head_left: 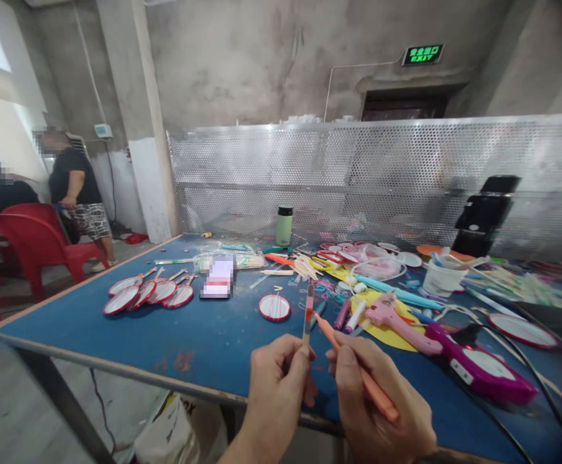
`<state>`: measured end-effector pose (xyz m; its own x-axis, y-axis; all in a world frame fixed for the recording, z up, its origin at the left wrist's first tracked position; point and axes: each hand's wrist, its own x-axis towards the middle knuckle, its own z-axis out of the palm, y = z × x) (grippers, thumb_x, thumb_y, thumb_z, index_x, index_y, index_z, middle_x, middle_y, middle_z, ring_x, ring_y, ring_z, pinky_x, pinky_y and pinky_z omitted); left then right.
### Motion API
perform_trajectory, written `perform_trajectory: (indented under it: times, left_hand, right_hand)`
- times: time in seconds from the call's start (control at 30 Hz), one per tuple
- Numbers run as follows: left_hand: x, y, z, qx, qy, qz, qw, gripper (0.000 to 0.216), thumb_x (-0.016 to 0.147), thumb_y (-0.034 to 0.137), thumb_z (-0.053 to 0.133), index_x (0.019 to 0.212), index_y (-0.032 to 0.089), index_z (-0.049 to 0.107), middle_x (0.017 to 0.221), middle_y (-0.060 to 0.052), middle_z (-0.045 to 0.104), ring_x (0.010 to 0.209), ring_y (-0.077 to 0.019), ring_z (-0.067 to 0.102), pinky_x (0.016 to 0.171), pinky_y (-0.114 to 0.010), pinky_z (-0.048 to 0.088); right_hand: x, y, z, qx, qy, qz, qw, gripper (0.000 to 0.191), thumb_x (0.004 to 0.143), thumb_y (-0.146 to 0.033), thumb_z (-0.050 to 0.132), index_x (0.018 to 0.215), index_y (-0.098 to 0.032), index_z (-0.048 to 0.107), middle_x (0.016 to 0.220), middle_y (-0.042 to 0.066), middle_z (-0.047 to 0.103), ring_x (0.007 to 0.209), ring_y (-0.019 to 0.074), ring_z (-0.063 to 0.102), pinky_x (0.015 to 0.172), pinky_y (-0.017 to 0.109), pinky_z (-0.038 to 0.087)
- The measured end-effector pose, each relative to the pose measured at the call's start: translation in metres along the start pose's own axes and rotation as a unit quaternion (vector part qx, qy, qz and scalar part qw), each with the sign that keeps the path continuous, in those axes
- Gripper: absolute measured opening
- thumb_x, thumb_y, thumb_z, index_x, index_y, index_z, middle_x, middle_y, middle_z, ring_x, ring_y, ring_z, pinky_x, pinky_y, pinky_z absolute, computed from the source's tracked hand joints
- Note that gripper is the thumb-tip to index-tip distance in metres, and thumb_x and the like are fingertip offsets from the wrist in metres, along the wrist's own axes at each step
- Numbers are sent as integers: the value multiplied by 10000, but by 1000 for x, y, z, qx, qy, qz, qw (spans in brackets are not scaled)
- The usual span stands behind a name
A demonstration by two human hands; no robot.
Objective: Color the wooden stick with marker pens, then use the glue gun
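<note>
My left hand (283, 380) pinches a flat wooden stick (309, 316) upright above the table's near edge. Bands of colour cross the stick: a dark tip, pink, bright orange, then a greyish part lower down. In my right hand (372, 393) is an orange marker (370, 386), held like a pen. Its tip points at the stick's orange band; whether it touches I cannot tell. Just beyond my hands lies a white disc with a red rim (274, 307). More red-rimmed discs with sticks (148, 293) overlap at the left.
On the blue table (213, 341) are a phone (218, 278), a green bottle (285, 225), a pink glue gun (401, 322), a purple device (484, 364) with cables, a white cup (443, 277), and scattered markers and clips. A perforated metal panel (261, 167) stands behind. People sit and stand at left.
</note>
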<state>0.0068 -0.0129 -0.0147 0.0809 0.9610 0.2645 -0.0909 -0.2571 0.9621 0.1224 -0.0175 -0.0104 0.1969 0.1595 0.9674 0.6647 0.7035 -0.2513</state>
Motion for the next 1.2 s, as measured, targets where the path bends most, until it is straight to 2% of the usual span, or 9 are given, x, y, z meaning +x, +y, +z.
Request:
perform_trajectory:
  times: [0.13,0.23,0.4,0.63,0.77,0.87,1.0,1.2]
  left_hand:
    - [0,0,0,-6,-2,0,1000,328,907,417,520,761,145,631,460,31,514,415,-100,435,446,-205,310]
    - [1,0,0,-2,2,-1,1000,330,902,416,519,748,145,628,454,32,506,413,-99,432,450,-206,313]
    - [0,2,1,-2,1,-9,1000,330,881,426,521,728,149,616,462,16,527,416,-107,452,445,-209,310]
    - [1,4,0,0,1,-4,1000,343,876,439,528,703,151,602,451,29,500,407,-94,414,441,-206,300]
    - [1,6,-1,-2,0,-5,1000,349,873,448,528,697,154,598,453,28,500,410,-95,414,439,-206,303]
    - [0,6,-1,-1,2,-8,1000,350,876,447,527,705,152,605,444,28,501,400,-93,401,433,-206,295]
    - [0,2,-1,-9,4,-4,1000,347,892,446,535,724,153,615,457,24,518,411,-100,437,439,-205,306]
    - [0,3,-1,-10,2,1,1000,346,883,442,541,725,145,625,462,32,497,416,-102,431,444,-208,322]
  right_hand:
    - [-2,2,0,10,2,-5,1000,223,852,-52,671,1033,-173,719,823,3,719,678,118,688,677,235,565]
    - [-1,2,1,11,-13,-12,1000,207,861,-54,660,1024,-171,712,800,-3,710,656,107,678,662,223,561]
    - [1,-2,-2,8,1,-3,1000,210,858,-38,651,1003,-177,711,797,-15,712,655,100,678,667,211,563]
    - [-2,0,-2,16,-10,-46,999,223,838,-19,651,990,-169,717,844,-1,723,676,118,681,678,235,567]
    - [0,-1,-1,16,-24,-45,999,229,843,-20,644,995,-173,720,832,-4,715,643,105,667,654,224,561]
    - [-1,-1,-2,10,-13,-39,999,215,839,-23,652,986,-168,716,838,-5,720,685,115,684,709,232,573]
    - [-3,0,-3,10,-5,-22,1000,220,842,-31,652,997,-175,713,818,-9,719,681,127,692,691,241,581]
    - [1,-2,0,-1,-12,-64,998,210,844,-34,647,980,-182,708,809,-3,716,622,119,662,648,242,573]
